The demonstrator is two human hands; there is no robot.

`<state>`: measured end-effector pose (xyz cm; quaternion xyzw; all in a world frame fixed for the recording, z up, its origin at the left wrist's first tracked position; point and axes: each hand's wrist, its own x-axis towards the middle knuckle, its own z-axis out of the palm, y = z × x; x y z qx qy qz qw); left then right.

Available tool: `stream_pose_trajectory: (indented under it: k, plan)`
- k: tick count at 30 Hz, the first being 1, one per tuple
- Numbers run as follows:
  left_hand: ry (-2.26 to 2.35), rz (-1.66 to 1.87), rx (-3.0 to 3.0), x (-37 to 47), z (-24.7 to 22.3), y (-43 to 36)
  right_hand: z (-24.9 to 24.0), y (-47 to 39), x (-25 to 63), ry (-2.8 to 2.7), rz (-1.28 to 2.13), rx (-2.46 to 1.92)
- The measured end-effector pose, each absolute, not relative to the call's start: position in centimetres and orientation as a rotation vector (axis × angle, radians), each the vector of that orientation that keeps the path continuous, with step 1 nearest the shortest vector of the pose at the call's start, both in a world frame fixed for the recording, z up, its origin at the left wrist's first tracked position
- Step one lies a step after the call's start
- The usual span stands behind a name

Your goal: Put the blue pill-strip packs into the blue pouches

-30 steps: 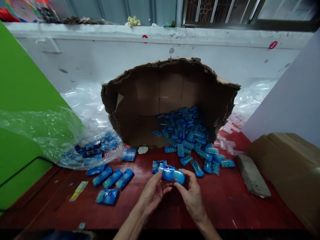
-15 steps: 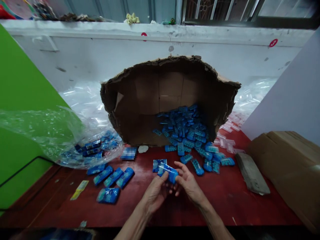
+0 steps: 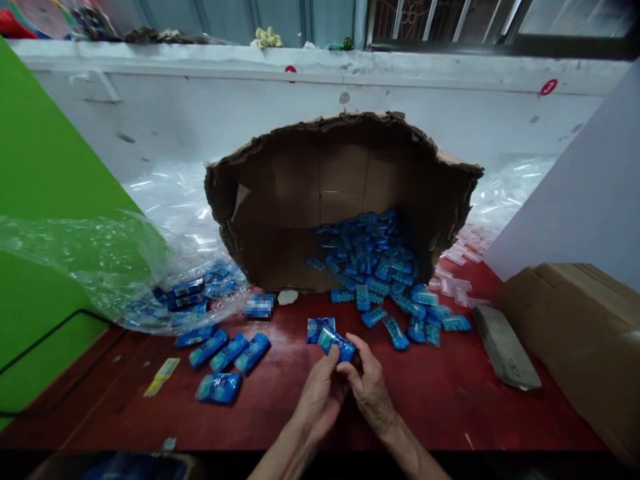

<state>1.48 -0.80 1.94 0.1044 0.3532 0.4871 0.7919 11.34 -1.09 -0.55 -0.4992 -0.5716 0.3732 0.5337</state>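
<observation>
Both hands meet around a small blue packet (image 3: 338, 346) above the front middle of the red table. My left hand (image 3: 321, 387) pinches its lower left side, thumb on top. My right hand (image 3: 371, 383) grips its right end between thumb and fingers. Just behind it, a flat dark-blue packet (image 3: 319, 329) lies on the table. To the left are several similar blue packets (image 3: 229, 352), glossy with a pale greenish part. A large heap of blue pieces (image 3: 370, 257) spills from a torn cardboard box (image 3: 280, 200) lying open toward me.
Clear plastic wrap (image 3: 125, 280) with blue packets in it lies at the left, beside a green panel (image 3: 40, 167). Clear plastic pieces (image 3: 457, 287), a flat grey block (image 3: 506, 348) and a brown carton (image 3: 575, 333) are at the right. A yellow-white strip (image 3: 162, 377) lies front left.
The held packet has turned, and its pale greenish end now shows. My right hand's fingers have closed in on its right end, and both hands have drawn closer together.
</observation>
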Motion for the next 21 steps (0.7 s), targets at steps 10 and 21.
stream_pose_trajectory:
  k: [10, 21]
  plan:
    - [0.813, 1.472, 0.052, -7.8, 4.7, 1.2, -0.3, 2.4, 11.4, -1.611, 0.933, -1.334]
    - [1.161, 1.201, 0.220, -5.6, 1.0, 2.3, -2.7, 7.5, 8.8, -1.940, 0.402, -1.701]
